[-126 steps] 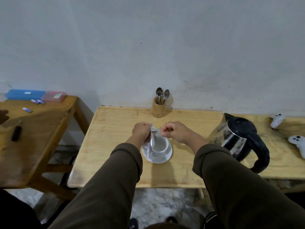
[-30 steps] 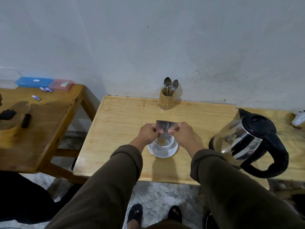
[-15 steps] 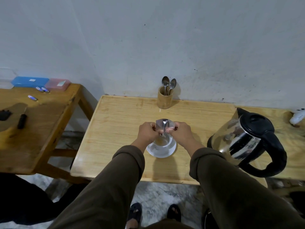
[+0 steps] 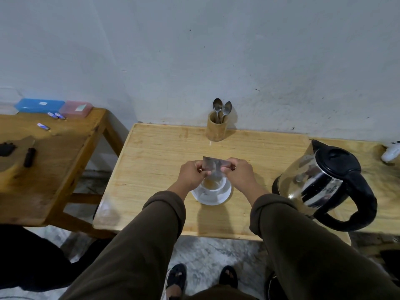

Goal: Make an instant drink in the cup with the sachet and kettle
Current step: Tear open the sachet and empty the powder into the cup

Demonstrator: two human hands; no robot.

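Sachet is pinched at both ends, left hand and right hand with fingers clamped on it, right over the white cup on its saucer. Some tan powder sits in the cup. The hands partly block the cup. Kettle stands well off to the right on the light table. A wooden holder with spoons sits at the back by the wall. The darker side table on the left has plastic boxes and batteries.

The sachet, pinched into a fold half a second ago, is spread flat again.
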